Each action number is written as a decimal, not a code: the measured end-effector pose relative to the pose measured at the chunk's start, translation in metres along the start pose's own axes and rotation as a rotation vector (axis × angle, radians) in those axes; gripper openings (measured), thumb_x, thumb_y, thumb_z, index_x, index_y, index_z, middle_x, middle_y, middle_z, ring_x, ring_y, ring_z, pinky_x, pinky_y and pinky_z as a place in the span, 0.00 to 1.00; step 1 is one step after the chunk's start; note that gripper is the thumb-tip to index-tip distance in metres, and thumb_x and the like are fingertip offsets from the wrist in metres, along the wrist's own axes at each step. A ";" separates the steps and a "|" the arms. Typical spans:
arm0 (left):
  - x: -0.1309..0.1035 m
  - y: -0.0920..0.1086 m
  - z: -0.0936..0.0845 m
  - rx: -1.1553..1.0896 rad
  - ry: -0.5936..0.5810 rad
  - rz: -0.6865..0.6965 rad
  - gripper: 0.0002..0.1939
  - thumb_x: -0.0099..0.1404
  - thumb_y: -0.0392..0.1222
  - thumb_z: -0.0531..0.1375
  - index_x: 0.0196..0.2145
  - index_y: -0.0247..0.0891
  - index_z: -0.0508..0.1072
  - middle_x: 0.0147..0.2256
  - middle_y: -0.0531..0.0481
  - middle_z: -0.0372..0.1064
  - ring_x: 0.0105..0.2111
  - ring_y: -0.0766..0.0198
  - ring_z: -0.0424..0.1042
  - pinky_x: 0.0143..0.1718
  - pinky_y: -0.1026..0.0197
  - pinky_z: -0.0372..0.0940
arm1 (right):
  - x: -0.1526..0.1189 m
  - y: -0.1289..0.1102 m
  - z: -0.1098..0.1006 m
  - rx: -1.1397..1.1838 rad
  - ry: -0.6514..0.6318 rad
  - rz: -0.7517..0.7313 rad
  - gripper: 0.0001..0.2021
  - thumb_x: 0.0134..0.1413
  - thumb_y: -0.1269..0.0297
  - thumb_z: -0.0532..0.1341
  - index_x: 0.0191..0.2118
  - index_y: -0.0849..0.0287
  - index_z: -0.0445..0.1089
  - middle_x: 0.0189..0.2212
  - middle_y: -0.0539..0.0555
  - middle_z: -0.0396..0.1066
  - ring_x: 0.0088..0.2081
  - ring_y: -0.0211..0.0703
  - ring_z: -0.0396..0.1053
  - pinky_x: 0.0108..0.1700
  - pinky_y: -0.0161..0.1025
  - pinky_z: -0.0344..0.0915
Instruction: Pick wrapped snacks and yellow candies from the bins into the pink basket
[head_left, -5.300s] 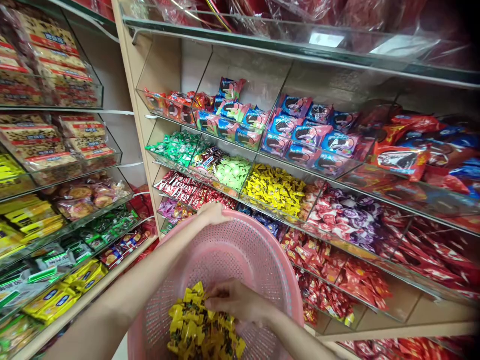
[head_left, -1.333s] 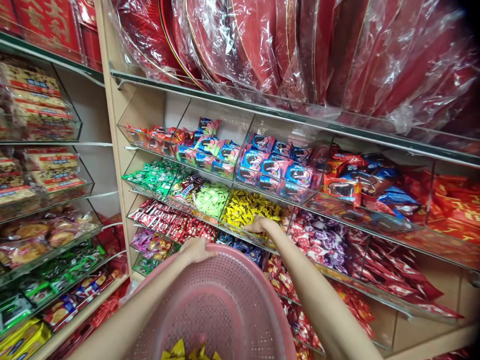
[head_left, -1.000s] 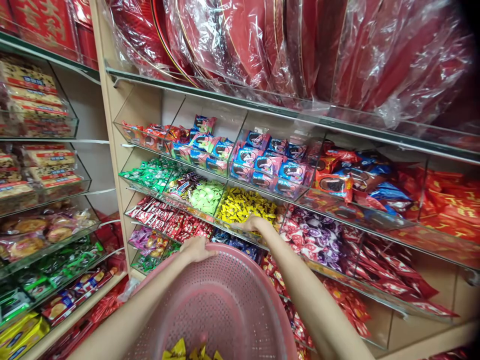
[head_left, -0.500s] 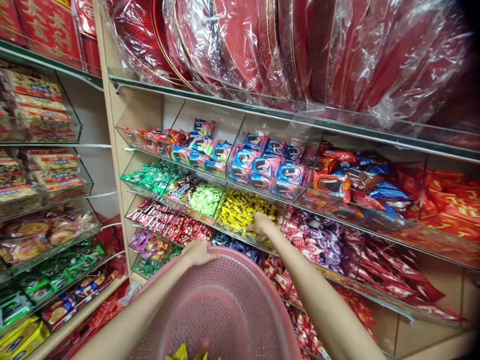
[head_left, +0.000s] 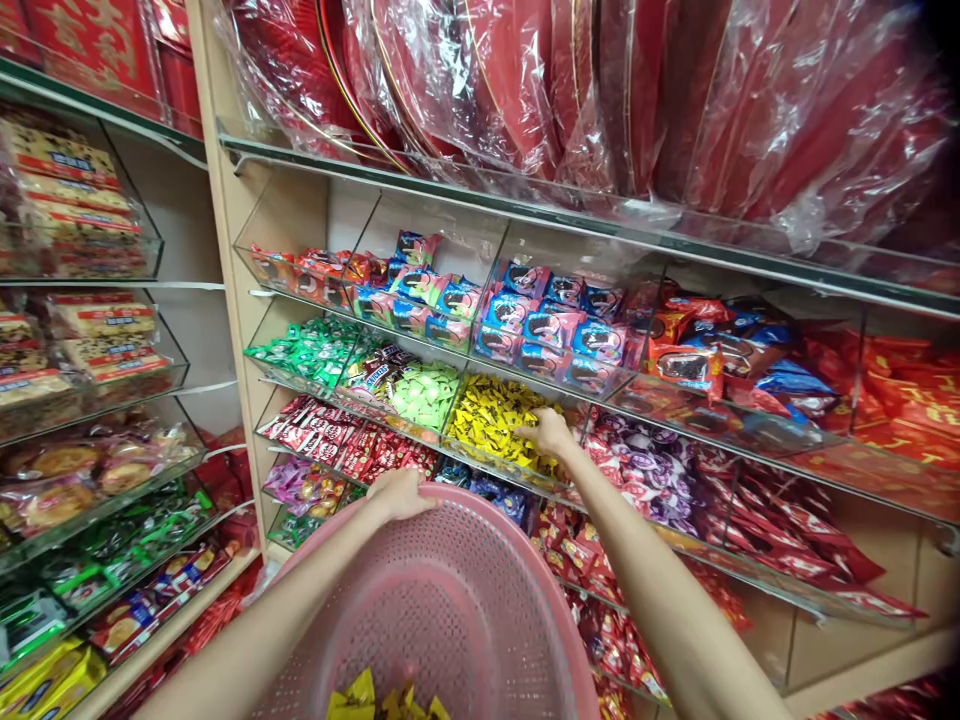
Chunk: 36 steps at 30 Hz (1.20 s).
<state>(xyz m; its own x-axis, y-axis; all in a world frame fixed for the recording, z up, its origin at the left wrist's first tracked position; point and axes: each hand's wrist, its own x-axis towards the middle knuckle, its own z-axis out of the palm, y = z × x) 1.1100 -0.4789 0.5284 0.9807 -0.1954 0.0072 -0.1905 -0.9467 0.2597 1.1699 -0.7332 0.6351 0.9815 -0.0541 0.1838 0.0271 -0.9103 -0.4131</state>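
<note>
A pink perforated plastic basket (head_left: 517, 580) fills the lower middle, tilted so that its inside shows. My left hand (head_left: 401, 495) is closed over its far rim. Several yellow-wrapped candies (head_left: 361, 692) lie in its bottom. Beyond the basket, my right hand (head_left: 550, 433) reaches into a clear shelf compartment of yellow-wrapped candies (head_left: 487, 415). Its fingers are apart at the right side of the pile, and I see nothing held in them. Purple and white wrapped candies (head_left: 660, 470) are just to the right of that hand, with light green packets (head_left: 427, 395) to the left of the pile.
Clear shelf fronts (head_left: 555, 385) run above and below my right hand. Blue and pink snack packs (head_left: 551, 325) sit on the shelf above. Red items in plastic wrap (head_left: 510, 90) overhang the top. Side shelves on the left hold packaged pastries (head_left: 82, 210).
My right hand has shifted slightly right and up over the yellow candies, and its fingers look more spread. My left hand stays on the rim. The view has moved a little.
</note>
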 end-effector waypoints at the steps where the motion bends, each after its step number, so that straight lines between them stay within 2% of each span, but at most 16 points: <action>1: -0.002 -0.003 0.000 0.006 0.003 -0.001 0.27 0.51 0.68 0.52 0.32 0.42 0.72 0.33 0.44 0.74 0.36 0.49 0.73 0.34 0.55 0.65 | -0.001 0.000 -0.001 0.028 0.028 0.002 0.28 0.39 0.52 0.66 0.46 0.65 0.69 0.44 0.65 0.70 0.49 0.57 0.65 0.47 0.43 0.61; 4: -0.006 -0.012 0.001 0.021 0.011 -0.005 0.30 0.50 0.70 0.51 0.32 0.40 0.72 0.34 0.41 0.74 0.37 0.47 0.73 0.35 0.54 0.65 | -0.005 0.000 -0.006 0.147 0.103 0.016 0.30 0.40 0.50 0.65 0.46 0.67 0.68 0.43 0.65 0.69 0.49 0.57 0.65 0.45 0.44 0.63; 7: -0.009 -0.016 0.002 0.019 0.006 0.006 0.32 0.50 0.71 0.50 0.33 0.40 0.72 0.36 0.41 0.74 0.38 0.48 0.72 0.36 0.54 0.65 | -0.019 -0.005 -0.011 0.314 0.132 0.017 0.29 0.40 0.47 0.63 0.44 0.65 0.68 0.38 0.61 0.71 0.38 0.50 0.68 0.34 0.41 0.66; 11: -0.012 -0.017 -0.002 0.006 -0.019 0.041 0.29 0.51 0.69 0.51 0.31 0.41 0.73 0.35 0.42 0.74 0.38 0.49 0.72 0.36 0.55 0.65 | -0.052 -0.025 -0.012 0.547 0.099 -0.022 0.25 0.40 0.43 0.60 0.37 0.61 0.66 0.30 0.54 0.69 0.24 0.37 0.62 0.21 0.34 0.59; 14: -0.011 -0.016 -0.005 0.002 -0.017 0.051 0.29 0.51 0.69 0.51 0.31 0.41 0.73 0.35 0.42 0.74 0.37 0.50 0.73 0.35 0.55 0.65 | -0.087 -0.048 -0.003 0.794 -0.032 -0.053 0.20 0.40 0.46 0.62 0.34 0.58 0.65 0.27 0.48 0.66 0.21 0.30 0.57 0.17 0.29 0.52; 16: -0.011 -0.015 -0.006 0.000 -0.014 0.047 0.29 0.51 0.69 0.51 0.31 0.41 0.73 0.34 0.42 0.74 0.37 0.50 0.73 0.35 0.56 0.65 | -0.112 -0.063 0.012 1.104 -0.201 -0.010 0.18 0.38 0.53 0.67 0.33 0.58 0.63 0.25 0.46 0.63 0.19 0.26 0.54 0.15 0.25 0.45; 18: -0.011 -0.016 -0.006 -0.004 -0.015 0.041 0.29 0.51 0.69 0.51 0.32 0.41 0.74 0.34 0.43 0.74 0.37 0.51 0.73 0.35 0.57 0.65 | -0.137 -0.074 0.033 1.288 -0.358 0.065 0.18 0.36 0.57 0.69 0.32 0.58 0.63 0.24 0.44 0.60 0.18 0.24 0.51 0.14 0.24 0.40; 23: -0.011 -0.020 -0.006 -0.013 -0.021 0.029 0.30 0.52 0.70 0.50 0.35 0.42 0.74 0.36 0.44 0.74 0.38 0.51 0.73 0.36 0.56 0.65 | -0.193 -0.079 0.090 1.297 -0.669 0.170 0.16 0.37 0.60 0.68 0.31 0.59 0.63 0.20 0.42 0.60 0.16 0.24 0.50 0.13 0.24 0.39; 26: -0.010 -0.022 -0.006 -0.010 -0.022 0.015 0.32 0.51 0.71 0.50 0.36 0.40 0.74 0.36 0.42 0.74 0.38 0.49 0.72 0.37 0.54 0.65 | -0.215 -0.075 0.112 1.278 -0.755 0.186 0.16 0.36 0.60 0.68 0.29 0.59 0.62 0.19 0.42 0.61 0.15 0.25 0.50 0.12 0.25 0.42; 31: -0.008 -0.025 -0.004 0.002 -0.008 -0.003 0.33 0.50 0.72 0.50 0.34 0.40 0.73 0.36 0.42 0.74 0.38 0.51 0.72 0.38 0.56 0.65 | -0.239 -0.070 0.134 1.129 -0.862 0.210 0.19 0.32 0.57 0.70 0.31 0.59 0.65 0.21 0.44 0.67 0.18 0.29 0.58 0.16 0.27 0.48; 34: -0.006 -0.027 -0.003 0.009 0.011 -0.015 0.35 0.49 0.73 0.49 0.33 0.39 0.73 0.37 0.42 0.73 0.39 0.51 0.72 0.38 0.56 0.65 | -0.250 -0.070 0.141 1.079 -0.990 0.157 0.20 0.28 0.59 0.72 0.31 0.60 0.68 0.24 0.47 0.70 0.24 0.33 0.65 0.26 0.30 0.59; 36: -0.004 -0.027 -0.003 0.009 0.020 -0.017 0.35 0.49 0.74 0.49 0.34 0.39 0.73 0.38 0.41 0.73 0.39 0.50 0.72 0.38 0.55 0.66 | -0.255 -0.070 0.143 1.099 -1.086 0.085 0.20 0.29 0.58 0.72 0.31 0.61 0.70 0.27 0.48 0.71 0.28 0.35 0.67 0.33 0.33 0.62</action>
<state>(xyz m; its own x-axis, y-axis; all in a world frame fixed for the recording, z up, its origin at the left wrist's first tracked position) 1.1110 -0.4520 0.5242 0.9845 -0.1742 0.0226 -0.1742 -0.9521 0.2513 0.9449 -0.5968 0.4900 0.6353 0.6688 -0.3863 -0.3901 -0.1539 -0.9078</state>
